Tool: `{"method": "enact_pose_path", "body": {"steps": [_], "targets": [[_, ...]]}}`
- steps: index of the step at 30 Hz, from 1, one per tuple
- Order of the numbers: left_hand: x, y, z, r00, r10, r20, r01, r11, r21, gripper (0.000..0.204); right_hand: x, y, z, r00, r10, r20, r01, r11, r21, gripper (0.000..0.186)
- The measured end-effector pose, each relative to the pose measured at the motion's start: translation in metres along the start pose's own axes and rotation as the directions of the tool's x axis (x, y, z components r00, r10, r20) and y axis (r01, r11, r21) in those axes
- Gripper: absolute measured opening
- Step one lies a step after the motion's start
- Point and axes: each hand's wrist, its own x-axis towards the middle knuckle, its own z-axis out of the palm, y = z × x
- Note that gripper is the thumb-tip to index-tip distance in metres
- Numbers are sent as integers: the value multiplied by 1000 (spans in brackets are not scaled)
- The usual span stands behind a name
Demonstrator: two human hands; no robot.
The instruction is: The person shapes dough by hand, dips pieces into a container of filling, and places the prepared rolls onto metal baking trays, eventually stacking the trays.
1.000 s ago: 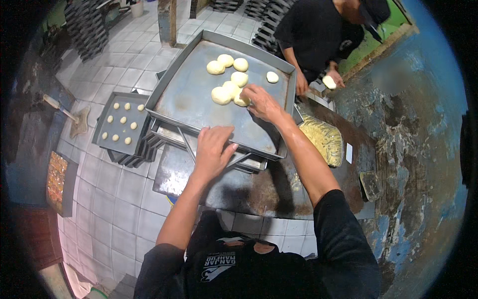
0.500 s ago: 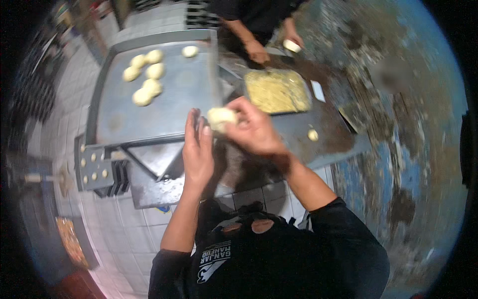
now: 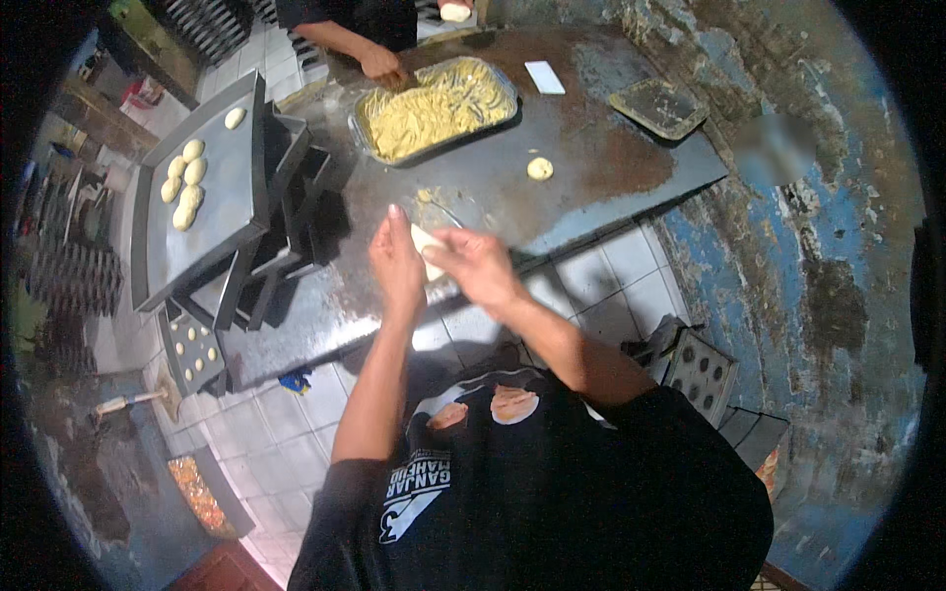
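Head | right hand (image 3: 477, 264) farther from tray (image 3: 225, 187) than before | grip: pinching dough (image 3: 423, 240); left hand (image 3: 396, 264) unclear

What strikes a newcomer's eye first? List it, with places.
The yellow paste at top centre, toward the far side of the dark table. Then the pale dough piece in mid-picture, between the person's left grip and right grip. Lastly, the grey tray at left, with dough balls on it.
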Motion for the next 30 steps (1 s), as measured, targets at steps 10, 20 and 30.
{"method": "enact_pose_path", "body": {"steps": [10,20,30], "targets": [[-32,-187,-43,937,105,332,-224,912,344,38,-10,67,-27,772,-405,490,633,417,-652,12],[60,-73,-28,985,40,167,-73,977,201,90,181,185,-82,982,-160,96,121,157,-980,29],[193,-51,-75,997,50,64,-65,963,260,42,269,73,-53,980,-31,199,191,446,-874,18]]}}
